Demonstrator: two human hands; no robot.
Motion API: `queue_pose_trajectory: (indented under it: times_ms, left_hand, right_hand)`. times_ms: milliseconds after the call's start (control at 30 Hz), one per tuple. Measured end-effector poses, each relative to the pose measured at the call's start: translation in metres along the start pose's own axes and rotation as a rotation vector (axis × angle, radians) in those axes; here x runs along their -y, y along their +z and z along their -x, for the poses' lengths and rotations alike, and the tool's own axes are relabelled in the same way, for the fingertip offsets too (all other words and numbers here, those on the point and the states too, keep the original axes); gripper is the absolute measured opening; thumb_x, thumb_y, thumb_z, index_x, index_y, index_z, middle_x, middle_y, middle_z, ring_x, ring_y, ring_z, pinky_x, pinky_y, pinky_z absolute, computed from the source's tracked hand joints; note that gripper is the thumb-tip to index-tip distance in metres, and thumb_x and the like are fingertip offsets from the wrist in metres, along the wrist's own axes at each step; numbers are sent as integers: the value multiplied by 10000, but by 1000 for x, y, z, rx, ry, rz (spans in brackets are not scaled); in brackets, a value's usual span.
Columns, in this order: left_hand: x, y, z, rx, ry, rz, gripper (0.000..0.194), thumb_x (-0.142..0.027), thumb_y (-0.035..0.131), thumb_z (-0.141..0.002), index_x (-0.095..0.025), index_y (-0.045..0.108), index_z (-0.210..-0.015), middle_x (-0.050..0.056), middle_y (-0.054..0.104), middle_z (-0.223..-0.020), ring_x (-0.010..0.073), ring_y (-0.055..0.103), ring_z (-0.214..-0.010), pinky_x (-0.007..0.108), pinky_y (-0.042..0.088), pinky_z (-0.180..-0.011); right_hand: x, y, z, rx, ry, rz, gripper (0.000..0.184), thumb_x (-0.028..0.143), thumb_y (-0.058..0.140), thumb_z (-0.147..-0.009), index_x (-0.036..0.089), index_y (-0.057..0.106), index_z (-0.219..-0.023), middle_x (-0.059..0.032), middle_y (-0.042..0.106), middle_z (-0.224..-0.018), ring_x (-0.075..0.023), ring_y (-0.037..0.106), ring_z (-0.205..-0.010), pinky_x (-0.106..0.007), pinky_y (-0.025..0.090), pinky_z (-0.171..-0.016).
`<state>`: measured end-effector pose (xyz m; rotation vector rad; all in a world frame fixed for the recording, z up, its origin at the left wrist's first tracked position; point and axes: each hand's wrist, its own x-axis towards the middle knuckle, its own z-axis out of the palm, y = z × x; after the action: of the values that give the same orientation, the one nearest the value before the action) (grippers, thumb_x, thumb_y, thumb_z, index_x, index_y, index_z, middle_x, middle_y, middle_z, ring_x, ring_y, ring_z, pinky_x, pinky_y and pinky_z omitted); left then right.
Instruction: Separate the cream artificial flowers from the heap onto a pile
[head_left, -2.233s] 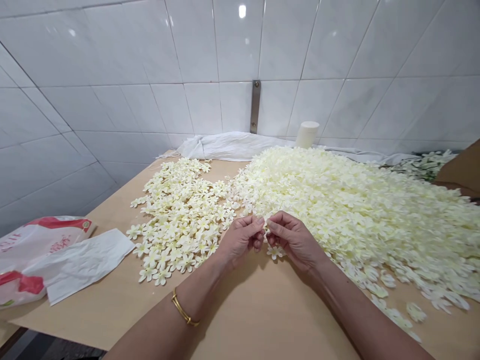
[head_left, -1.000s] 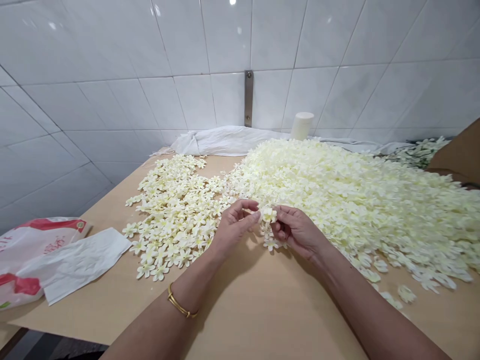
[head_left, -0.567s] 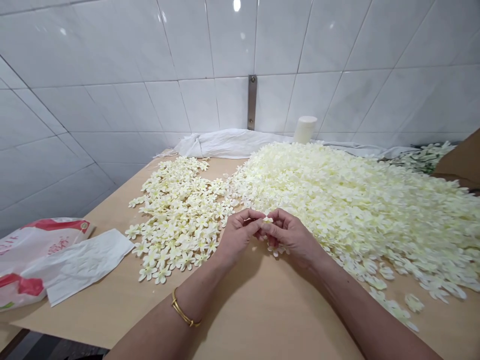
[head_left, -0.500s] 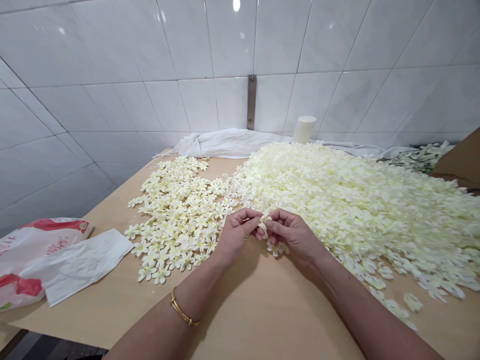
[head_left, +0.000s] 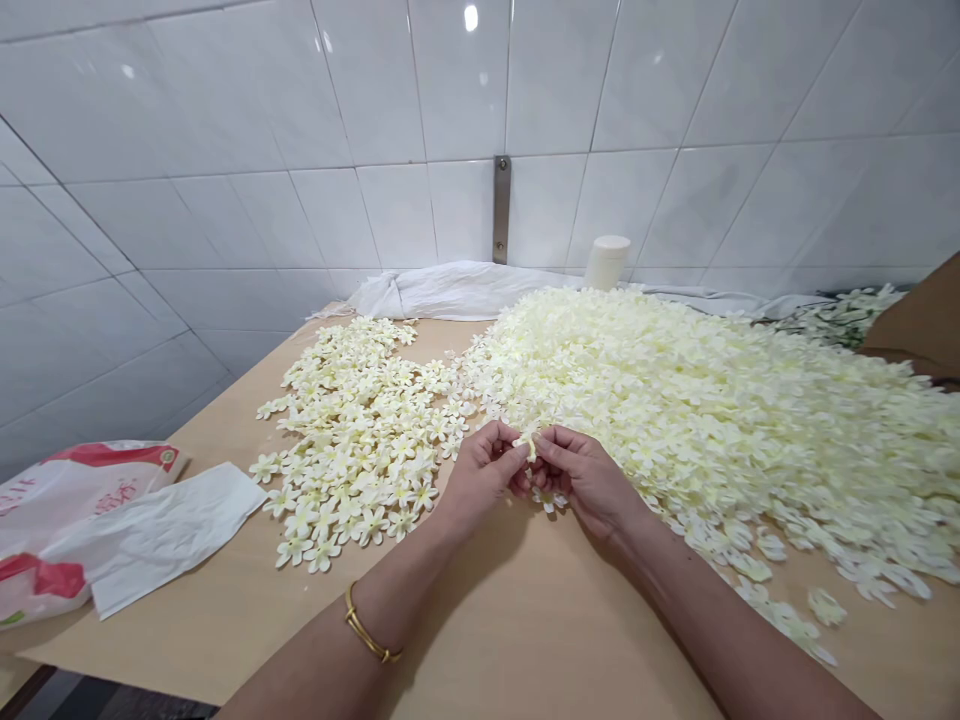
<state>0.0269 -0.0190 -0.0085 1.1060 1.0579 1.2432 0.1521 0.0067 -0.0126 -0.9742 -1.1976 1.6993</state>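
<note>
A small pale-yellow artificial flower (head_left: 528, 446) is pinched between both hands at the middle of the table. My left hand (head_left: 484, 468) is closed, thumb and forefinger on the flower's left side. On its right side, my right hand (head_left: 581, 470) grips it the same way. The fingers cover much of the flower. Below the hands, partly hidden, lie white flower pieces (head_left: 551, 501) on the wood. Left of my hands spreads a pile of yellow-centred flowers (head_left: 360, 430). A far larger heap of pale petals (head_left: 675, 390) rises to the right.
A pink-and-white tissue pack (head_left: 75, 500) with a white tissue (head_left: 176, 530) pulled out lies at the table's left. Behind the heap stand a white cylindrical container (head_left: 607, 263) and a white cloth (head_left: 450, 290) along the tiled wall. Brown cardboard (head_left: 919, 325) and green-white stems (head_left: 847, 315) are far right.
Both hands stay together at nearly the same spot. The fingers have shifted slightly, and more of the pinched flower shows between them. The view has tilted a little.
</note>
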Motion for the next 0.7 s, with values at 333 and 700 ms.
queue_pose_trajectory:
  times_ms: [333,700]
  left_hand:
    - [1,2,3,-49,24,-61,188,-272,583,-678,-166,451,-596,-43,494,-400,68,430,-354,182,344,-378]
    - [4,-3,-2,68,-143,176,267,-352,632,-654,-160,456,-598,-37,517,-451,67,442,-334,180,324,-340]
  right_hand:
    - [3,0,3,72,42,6,351,401,732,-572,174,470,-623,54,521,-462,-61,442,-401,-172,301,-384]
    - [12,-8,2,232,45,16,360,464,692,-596,163,501,-647,7,585,-565,-96,527,-475,-232,399,-492]
